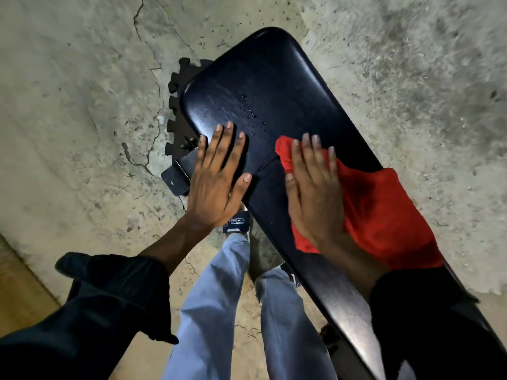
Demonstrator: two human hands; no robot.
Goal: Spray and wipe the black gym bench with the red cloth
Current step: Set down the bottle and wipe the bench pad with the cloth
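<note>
From the head view, the black gym bench [274, 86] ran from 12 toward 5 o'clock. The right hand [315, 193], fingers flat, pressed the red cloth [384, 215] on it. The left hand [216, 179] lay spread flat at 9 o'clock, droplets [251, 112] beyond, cracked concrete floor [82, 105] around.

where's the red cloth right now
In the head view, the red cloth lies on the black bench, right of centre, pressed flat under the right hand.

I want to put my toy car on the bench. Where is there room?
The far rounded end of the black bench is bare, past the water drops. Nearer, it is crowded: the left hand lies flat on the pad, and the right hand presses the red cloth beside it.
</note>
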